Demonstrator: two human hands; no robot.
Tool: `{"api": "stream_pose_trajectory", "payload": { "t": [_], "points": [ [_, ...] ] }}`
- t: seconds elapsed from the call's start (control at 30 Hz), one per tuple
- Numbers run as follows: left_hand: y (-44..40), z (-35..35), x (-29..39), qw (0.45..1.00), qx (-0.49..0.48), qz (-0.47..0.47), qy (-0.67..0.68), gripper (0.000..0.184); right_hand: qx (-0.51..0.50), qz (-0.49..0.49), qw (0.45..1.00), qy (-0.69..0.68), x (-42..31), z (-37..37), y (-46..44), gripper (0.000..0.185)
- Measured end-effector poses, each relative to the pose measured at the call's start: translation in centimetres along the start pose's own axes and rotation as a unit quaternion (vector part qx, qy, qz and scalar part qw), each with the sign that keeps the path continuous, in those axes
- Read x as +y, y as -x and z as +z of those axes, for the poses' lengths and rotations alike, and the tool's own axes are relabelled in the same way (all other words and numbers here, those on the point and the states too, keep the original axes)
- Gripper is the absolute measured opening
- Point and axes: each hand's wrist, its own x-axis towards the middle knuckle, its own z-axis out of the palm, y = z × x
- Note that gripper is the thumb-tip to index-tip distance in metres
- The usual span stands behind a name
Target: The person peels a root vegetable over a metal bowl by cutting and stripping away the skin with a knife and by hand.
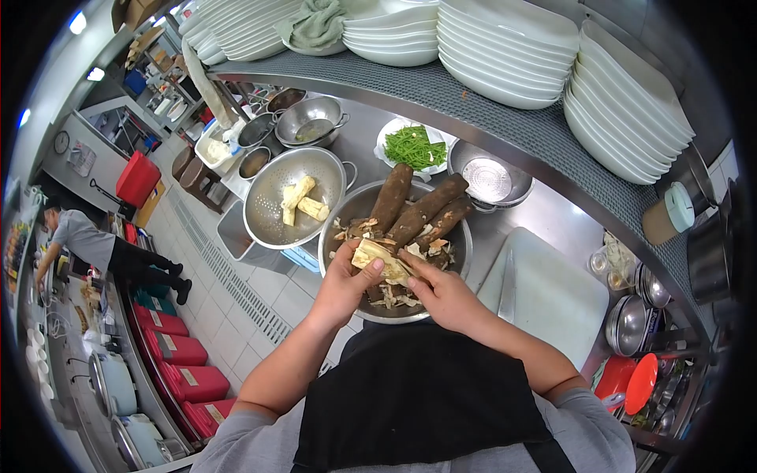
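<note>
My left hand [341, 282] grips a pale yellow piece of peeled root [371, 255], thumb on top. My right hand [446, 298] is closed on the other end of this piece, its fingers at a loose, fibrous edge. Both hands are above a steel bowl [467, 256] holding several thick, brown, unpeeled roots [418, 211] and scraps of peel. Left of it, a steel colander [264, 183] contains pale peeled pieces [298, 199]. Whether a small tool is hidden in my right hand cannot be made out.
A knife [507, 288] lies on a white cutting board [552, 288] at right. Green cut vegetables [414, 147] sit on a plate behind the bowl. Stacked white dishes [505, 51] line the overhead shelf [378, 83]. A co-worker [87, 236] stands at the far left counter.
</note>
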Motion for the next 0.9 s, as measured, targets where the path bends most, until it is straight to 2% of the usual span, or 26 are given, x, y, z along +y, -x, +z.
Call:
{"api": "stream_pose_trajectory", "payload": {
  "t": [0.03,0.07,0.23,0.37,0.43,0.57,0.67,0.77,0.83,0.87,0.9],
  "points": [
    [0.1,0.2,0.0,1.000,0.000,0.000,0.000,0.044,-0.009,0.040,0.999,-0.002,-0.3,0.0,0.0,0.049],
    [0.2,0.5,0.2,1.000,0.006,0.002,0.011,0.047,-0.008,0.040,0.999,-0.002,-0.2,0.1,0.0,0.049],
    [0.4,0.9,-0.1,1.000,0.014,0.004,0.016,0.044,0.034,-0.025,0.999,-0.006,0.1,0.8,0.0,0.048],
    [0.7,1.1,-0.2,1.000,0.021,0.012,-0.008,0.046,0.020,-0.004,1.000,-0.011,-0.1,0.8,-0.1,0.048],
    [0.9,1.0,-0.2,0.999,0.022,0.021,-0.031,0.047,0.043,-0.067,0.996,-0.027,0.8,1.3,-0.4,0.047],
    [1.1,1.0,-0.7,0.998,0.016,0.028,-0.044,0.047,0.022,-0.034,0.998,-0.044,0.5,1.1,-0.4,0.045],
    [0.9,1.1,-1.0,0.996,0.026,0.044,-0.072,0.045,0.050,-0.030,0.998,-0.026,0.8,1.5,-0.8,0.042],
    [0.9,0.8,-1.1,0.994,0.019,0.049,-0.098,0.044,0.018,0.003,1.000,-0.024,1.8,1.2,-1.7,0.041],
    [0.7,0.2,-1.0,0.994,0.007,0.043,-0.102,0.044,0.019,-0.095,0.995,0.035,2.6,0.8,-2.6,0.039],
    [0.7,-0.3,-0.8,0.996,-0.014,0.013,-0.085,0.045,0.020,-0.095,0.995,0.035,2.7,-0.2,-2.9,0.039],
    [0.6,-0.7,-0.7,0.997,-0.035,-0.018,-0.067,0.046,-0.080,0.033,0.996,-0.012,0.9,-2.0,-3.4,0.039]
  ]
}}
